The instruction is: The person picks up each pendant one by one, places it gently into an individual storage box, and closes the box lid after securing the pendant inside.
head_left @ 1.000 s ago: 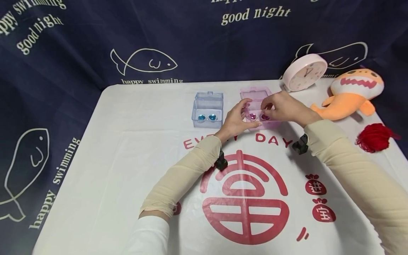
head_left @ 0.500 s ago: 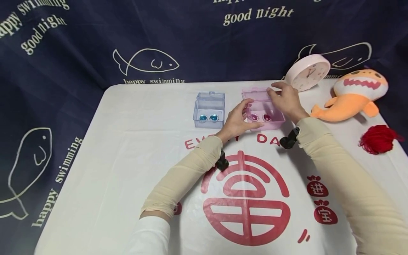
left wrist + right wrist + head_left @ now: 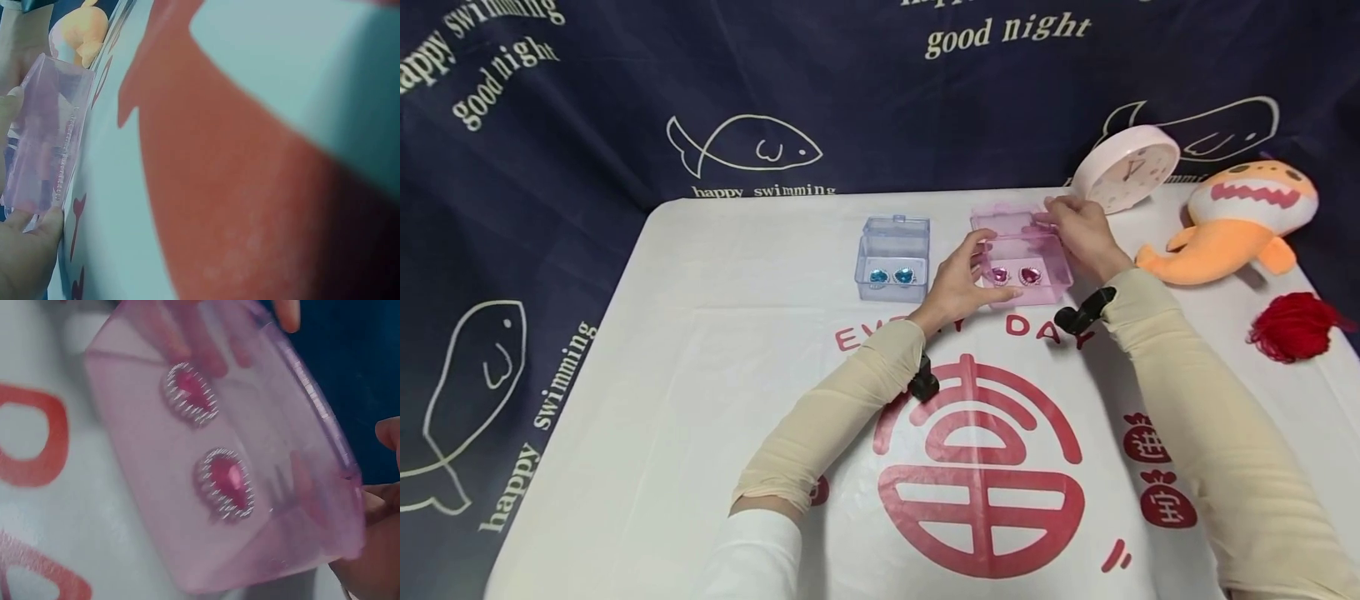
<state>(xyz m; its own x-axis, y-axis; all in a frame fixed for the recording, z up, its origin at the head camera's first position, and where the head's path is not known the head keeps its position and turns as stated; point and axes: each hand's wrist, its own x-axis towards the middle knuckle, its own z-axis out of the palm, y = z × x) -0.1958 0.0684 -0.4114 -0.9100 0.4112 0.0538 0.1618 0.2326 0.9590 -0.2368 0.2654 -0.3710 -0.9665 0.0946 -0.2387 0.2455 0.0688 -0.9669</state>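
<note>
A see-through pink box (image 3: 1048, 282) stands with its lid (image 3: 1006, 220) raised at the back. Inside lie two pink teardrop gems (image 3: 226, 481) edged in silver beads, side by side. My left hand (image 3: 957, 283) grips the box's left end, thumb along the front and fingers behind. In the left wrist view, that hand's fingers (image 3: 28, 247) hold the near end of the box. My right hand (image 3: 1086, 237) pinches the lid at its right edge; its fingertips are partly hidden. Left of my hands, a blue box (image 3: 891, 279) with a raised lid holds two blue gems (image 3: 904, 275).
Behind the right hand leans a pink clock (image 3: 1126, 169). An orange plush shark (image 3: 1232, 225) and a bundle of red yarn (image 3: 1296, 327) lie at the right. A white printed cloth (image 3: 737, 400) covers the table; a dark blue curtain (image 3: 880, 92) hangs behind it.
My right hand has left the gem at the right inside the pink box and moved back to the lid's right edge. The left hand keeps its grip on the box.
</note>
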